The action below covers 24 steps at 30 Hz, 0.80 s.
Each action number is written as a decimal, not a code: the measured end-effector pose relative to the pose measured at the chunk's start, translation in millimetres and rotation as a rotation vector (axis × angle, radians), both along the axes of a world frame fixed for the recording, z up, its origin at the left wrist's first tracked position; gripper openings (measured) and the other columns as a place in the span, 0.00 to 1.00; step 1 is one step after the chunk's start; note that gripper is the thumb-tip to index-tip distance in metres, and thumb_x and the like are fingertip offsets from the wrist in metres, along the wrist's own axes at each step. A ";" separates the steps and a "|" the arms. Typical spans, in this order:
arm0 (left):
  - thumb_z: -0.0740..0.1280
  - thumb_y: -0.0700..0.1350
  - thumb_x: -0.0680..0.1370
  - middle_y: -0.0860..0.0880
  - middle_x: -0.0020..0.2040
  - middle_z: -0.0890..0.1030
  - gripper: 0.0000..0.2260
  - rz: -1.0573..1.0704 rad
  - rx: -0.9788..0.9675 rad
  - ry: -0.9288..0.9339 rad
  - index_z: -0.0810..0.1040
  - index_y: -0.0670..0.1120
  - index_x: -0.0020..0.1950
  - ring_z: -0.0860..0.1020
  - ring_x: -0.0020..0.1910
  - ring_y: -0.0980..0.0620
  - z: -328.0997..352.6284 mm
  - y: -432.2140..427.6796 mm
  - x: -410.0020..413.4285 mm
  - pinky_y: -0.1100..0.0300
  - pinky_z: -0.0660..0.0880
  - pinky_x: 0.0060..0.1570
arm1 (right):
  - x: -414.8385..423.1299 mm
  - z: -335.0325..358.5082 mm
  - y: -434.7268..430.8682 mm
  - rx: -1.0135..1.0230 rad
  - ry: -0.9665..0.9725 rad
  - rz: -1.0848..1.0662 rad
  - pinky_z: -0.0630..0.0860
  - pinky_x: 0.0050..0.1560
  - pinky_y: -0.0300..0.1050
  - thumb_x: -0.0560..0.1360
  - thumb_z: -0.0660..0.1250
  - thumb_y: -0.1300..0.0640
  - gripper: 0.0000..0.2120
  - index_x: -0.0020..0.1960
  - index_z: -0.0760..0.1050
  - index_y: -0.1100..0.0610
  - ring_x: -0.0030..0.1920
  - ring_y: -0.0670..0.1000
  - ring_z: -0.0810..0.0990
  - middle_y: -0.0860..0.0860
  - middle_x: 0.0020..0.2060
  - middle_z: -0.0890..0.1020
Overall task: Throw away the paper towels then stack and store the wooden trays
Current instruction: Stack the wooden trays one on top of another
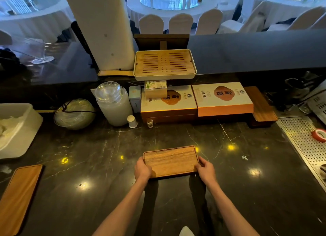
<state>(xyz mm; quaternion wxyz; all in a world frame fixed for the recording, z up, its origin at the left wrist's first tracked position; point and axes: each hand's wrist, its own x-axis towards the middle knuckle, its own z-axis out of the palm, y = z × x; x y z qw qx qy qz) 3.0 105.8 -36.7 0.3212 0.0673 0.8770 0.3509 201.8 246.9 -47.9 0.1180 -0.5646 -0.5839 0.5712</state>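
my fingertips are tucked under the wooden tray (pixel 170 160), so i can't see them. what shows is my left hand (pixel 142 169) curled round its left short end and my right hand (pixel 206 171) curled round its right short end. the tray lies level and bare over the middle of the dark marble counter (pixel 247 182), close to me. whether it rests on the stone or is lifted a little, i can't tell.

a second wooden tray (pixel 19 197) at the lower left is cut off by the frame's edge. a third, darker wooden tray (pixel 261 105) at the back right is partly covered by an orange-sided box (pixel 224 100). the white bin (pixel 21 130) on the left runs out of frame, and the crumpled white stuff inside it is too blurred to name. a white scrap (pixel 244 157) on the counter to my right is too small to make out.

counted: three plain wooden trays, one slatted tray (pixel 165 63) up on the raised ledge, two flat printed boxes side by side, one lidded glass jar (pixel 113 103), and two hands, both on the same tray.
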 end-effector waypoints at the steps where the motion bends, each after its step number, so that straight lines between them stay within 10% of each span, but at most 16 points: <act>1: 0.64 0.38 0.79 0.44 0.60 0.79 0.14 0.010 0.007 0.008 0.73 0.43 0.65 0.78 0.59 0.47 0.6 -0.2 -0.8 0.53 0.75 0.57 | -1.6 -0.7 -2.2 -0.002 0.013 -0.010 0.78 0.52 0.38 0.79 0.63 0.63 0.25 0.74 0.62 0.57 0.61 0.50 0.78 0.54 0.66 0.76; 11: 0.65 0.38 0.78 0.44 0.60 0.80 0.17 0.127 0.045 -0.050 0.74 0.44 0.67 0.78 0.58 0.47 -4.6 -7.9 -6.9 0.50 0.77 0.58 | 2.1 -4.2 -17.2 -0.068 0.079 0.038 0.78 0.60 0.48 0.76 0.64 0.68 0.30 0.75 0.61 0.53 0.63 0.51 0.78 0.48 0.59 0.80; 17: 0.66 0.40 0.78 0.44 0.59 0.81 0.16 0.138 0.038 -0.023 0.75 0.44 0.66 0.80 0.54 0.49 -9.9 -41.3 13.7 0.52 0.79 0.55 | 22.2 -3.0 -43.3 -0.070 0.123 0.062 0.78 0.44 0.31 0.76 0.66 0.67 0.28 0.73 0.66 0.52 0.50 0.38 0.79 0.38 0.49 0.80; 24: 0.64 0.40 0.79 0.46 0.56 0.82 0.15 0.094 0.010 0.002 0.75 0.44 0.66 0.77 0.44 0.55 -8.8 -91.2 45.7 0.65 0.73 0.35 | 60.2 -14.7 -100.7 -0.039 0.136 0.059 0.76 0.60 0.44 0.77 0.65 0.66 0.26 0.73 0.66 0.51 0.62 0.47 0.77 0.44 0.55 0.81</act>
